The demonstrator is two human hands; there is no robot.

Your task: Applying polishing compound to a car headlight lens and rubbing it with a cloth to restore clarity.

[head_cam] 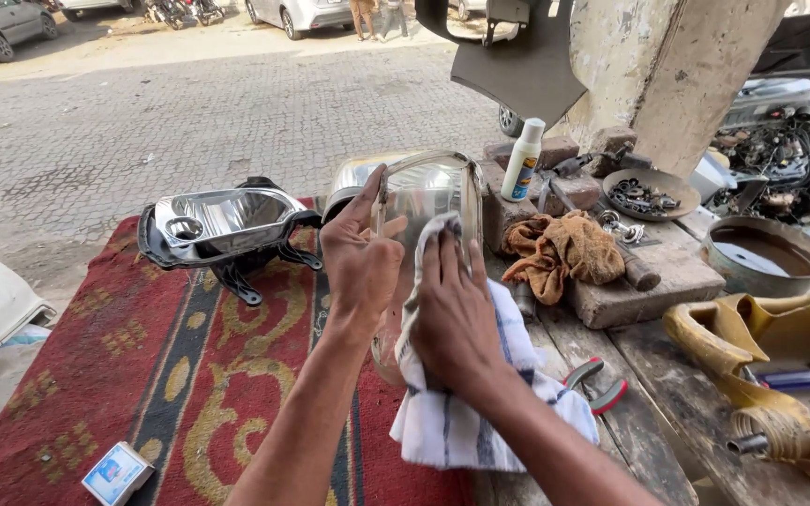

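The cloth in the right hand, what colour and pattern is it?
The cloth is white with thin dark blue stripes, seen best in the head view.

Bright daylight, sun on the paved yard (pixel 189 103); the work area lies in soft shade. Glare on the chrome reflector (pixel 222 217). Sharp focus, slight edge stretch.

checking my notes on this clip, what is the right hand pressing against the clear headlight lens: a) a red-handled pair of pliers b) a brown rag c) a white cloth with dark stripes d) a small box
c: the right hand presses a white striped cloth against the clear lens, which the left hand steadies; the brown rag lies apart on the bench.
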